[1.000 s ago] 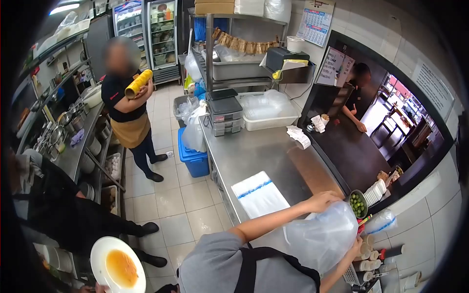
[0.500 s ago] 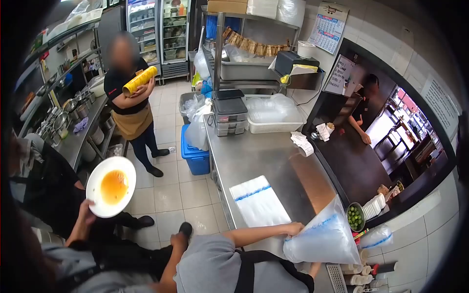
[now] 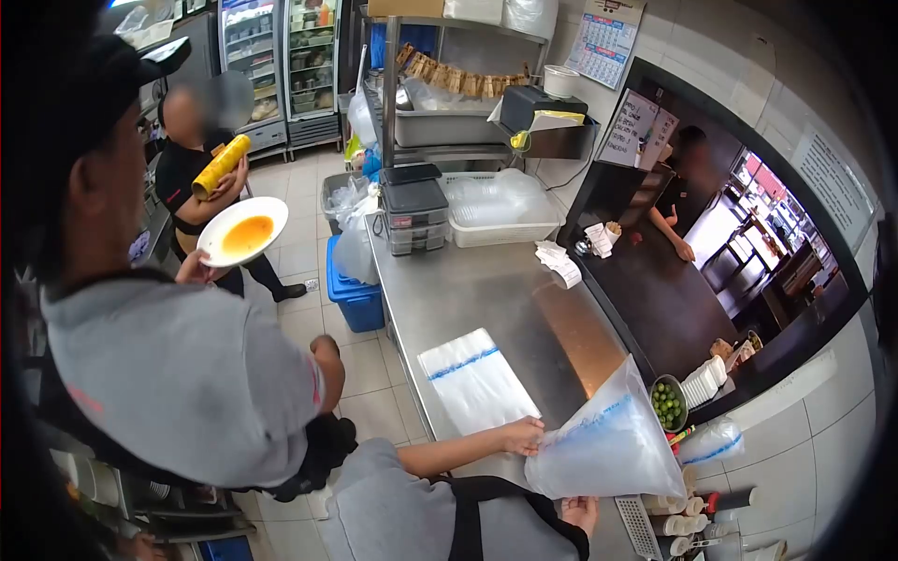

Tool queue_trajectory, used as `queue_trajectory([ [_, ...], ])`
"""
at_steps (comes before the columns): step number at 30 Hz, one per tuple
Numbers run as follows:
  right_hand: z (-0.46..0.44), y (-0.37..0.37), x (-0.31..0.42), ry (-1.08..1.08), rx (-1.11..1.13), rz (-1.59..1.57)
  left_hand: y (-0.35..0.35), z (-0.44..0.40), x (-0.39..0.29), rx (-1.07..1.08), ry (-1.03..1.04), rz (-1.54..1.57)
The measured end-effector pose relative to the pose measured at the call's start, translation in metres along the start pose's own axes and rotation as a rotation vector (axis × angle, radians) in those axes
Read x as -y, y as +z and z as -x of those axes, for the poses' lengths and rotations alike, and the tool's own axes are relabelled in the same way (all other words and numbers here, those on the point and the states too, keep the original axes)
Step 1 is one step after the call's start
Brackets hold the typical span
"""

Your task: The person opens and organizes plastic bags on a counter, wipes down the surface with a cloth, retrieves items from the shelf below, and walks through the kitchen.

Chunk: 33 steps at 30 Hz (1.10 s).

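My left hand (image 3: 524,436) pinches the left edge of a clear plastic bag (image 3: 613,439) with blue print. My right hand (image 3: 580,513) is at the lower edge of the same bag, fingers curled against it. The bag stands puffed out, wide at its lower right and narrowing toward the top. Left of it, a flat stack of plastic bags (image 3: 482,383) with a blue stripe lies on the steel table (image 3: 440,290).
A co-worker (image 3: 178,374) close on the left carries a white plate (image 3: 245,232) with orange sauce. Behind, another person holds a yellow roll (image 3: 221,166). A bowl of green limes (image 3: 667,404) and sauce bottles (image 3: 687,524) stand right of the bag. A white basket (image 3: 505,229) holds plastic containers.
The co-worker with the plate has come up tall on the left, and the plate has shifted right and up. My right hand now shows below the bag; my left hand still holds its edge.
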State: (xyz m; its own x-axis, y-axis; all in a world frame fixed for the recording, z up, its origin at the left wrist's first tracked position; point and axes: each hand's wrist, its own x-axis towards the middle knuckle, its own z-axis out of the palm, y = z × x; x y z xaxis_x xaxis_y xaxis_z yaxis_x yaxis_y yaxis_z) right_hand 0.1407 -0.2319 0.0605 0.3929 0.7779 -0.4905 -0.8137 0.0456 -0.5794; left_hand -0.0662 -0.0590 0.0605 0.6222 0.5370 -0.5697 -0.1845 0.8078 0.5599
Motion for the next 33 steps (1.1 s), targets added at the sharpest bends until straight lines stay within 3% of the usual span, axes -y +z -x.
queue_trajectory([
  [3,0.012,0.016,0.002,-0.009,0.04,0.129,-0.006,0.01,0.003,0.191,-0.005,0.032],
  [5,0.006,0.006,-0.003,-0.148,0.04,0.346,-0.017,0.005,0.011,0.382,0.077,-0.014],
  [8,0.0,0.001,-0.004,-0.243,-0.063,0.619,-0.025,0.013,0.016,0.39,0.099,-0.188],
  [11,-0.017,-0.008,-0.009,-0.175,-0.114,0.773,-0.038,-0.021,0.026,0.188,0.08,-0.509],
  [12,-0.024,-0.009,-0.009,-0.141,-0.11,0.81,-0.026,-0.011,0.017,0.125,0.239,-0.745],
  [14,-0.019,-0.008,-0.012,-0.449,-0.053,1.015,-0.002,0.005,0.0,-0.036,0.571,-1.194],
  [15,-0.016,-0.001,-0.014,-0.612,-0.013,1.106,0.001,-0.001,-0.002,0.004,0.676,-0.915],
  [17,0.005,0.017,-0.008,-0.536,0.223,1.038,0.008,-0.018,0.005,0.095,0.849,-0.348],
  [18,0.012,0.024,-0.008,-0.491,0.335,1.001,0.013,-0.02,0.005,0.139,0.676,-0.348],
  [20,0.0,0.032,-0.025,-0.457,0.281,1.088,0.02,-0.025,0.005,0.223,0.326,-0.337],
  [21,-0.011,0.033,-0.036,-0.434,0.254,1.138,0.024,-0.027,0.011,0.254,0.402,-0.302],
  [23,-0.043,0.011,-0.063,-0.588,0.23,1.043,0.034,-0.035,0.03,0.321,0.552,-0.235],
  [24,-0.053,0.001,-0.069,-0.669,0.214,0.991,0.031,-0.052,0.038,0.198,0.713,-0.487],
  [27,-0.031,-0.01,-0.052,-0.752,0.004,1.931,0.011,-0.07,0.044,-0.204,1.085,-1.257],
  [29,-0.008,-0.016,-0.011,-0.75,0.192,1.923,0.009,-0.007,-0.004,-0.488,1.227,-1.779],
  [30,-0.006,-0.028,0.007,-0.745,0.288,1.915,-0.006,0.0,-0.021,-0.352,1.09,-1.629],
  [31,-0.023,-0.068,0.013,-0.489,0.098,1.761,-0.02,0.007,-0.038,-0.22,0.951,-1.478],
  [33,-0.004,-0.052,0.018,-0.247,0.02,1.558,-0.023,0.061,-0.074,-0.079,0.686,-1.343],
])
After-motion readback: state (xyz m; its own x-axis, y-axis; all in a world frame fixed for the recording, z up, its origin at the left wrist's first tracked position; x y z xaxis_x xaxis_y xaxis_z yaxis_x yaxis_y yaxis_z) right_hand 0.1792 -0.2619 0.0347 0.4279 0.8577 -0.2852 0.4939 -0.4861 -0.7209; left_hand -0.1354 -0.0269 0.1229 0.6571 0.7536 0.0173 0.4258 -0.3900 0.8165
